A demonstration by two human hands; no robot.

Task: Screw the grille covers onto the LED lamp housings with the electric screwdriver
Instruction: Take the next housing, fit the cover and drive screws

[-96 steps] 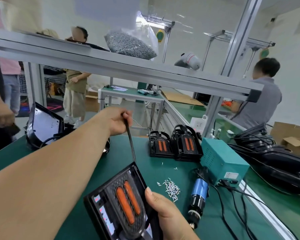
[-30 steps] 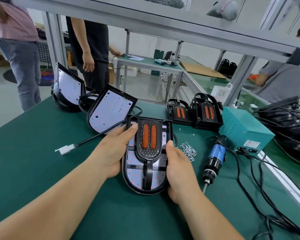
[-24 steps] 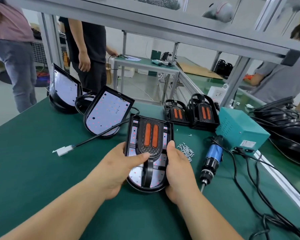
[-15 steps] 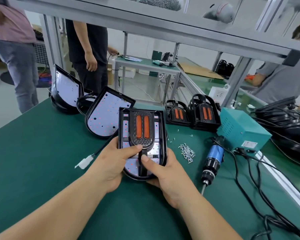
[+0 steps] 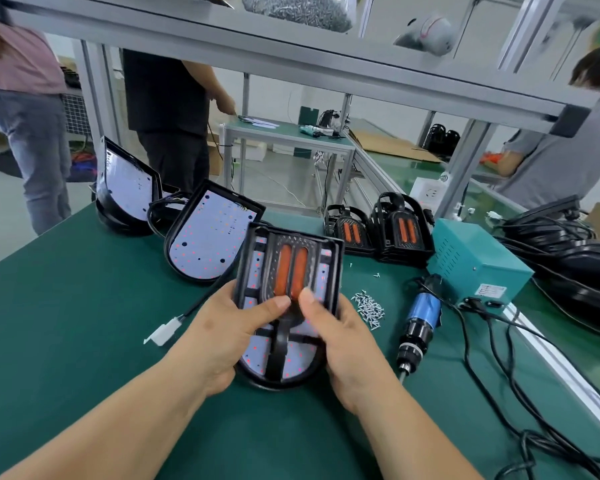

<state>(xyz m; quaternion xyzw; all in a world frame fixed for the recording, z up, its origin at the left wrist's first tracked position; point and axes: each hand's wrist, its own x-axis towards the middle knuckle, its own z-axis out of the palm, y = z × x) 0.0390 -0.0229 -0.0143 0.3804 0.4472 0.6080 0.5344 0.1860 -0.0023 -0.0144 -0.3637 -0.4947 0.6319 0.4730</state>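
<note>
**Seating the Cover Before Fastening**

At far left on the green table, two bare housings lean face-up, probably waiting for covers; a white plug on a black lead lies just beside my left hand. That hand grips the left edge of the lamp housing; the thumb lies across the front, and the other fingers curl behind it, out of sight. The housing is tilted up toward me with its rounded end nearest my wrists. The grille cover sits on its face; both thumbs press near the lower ends of the orange strips, presumably to seat it flush so the holes line up. My right hand grips the right edge in mirror fashion. To its right lies a small heap of screws; just beyond them the screwdriver lies untouched with its bit toward me, near the teal power box. I judge that fastening has not begun; the right hand must let go to fetch a screw and the tool, while the left steadies the housing.
</note>
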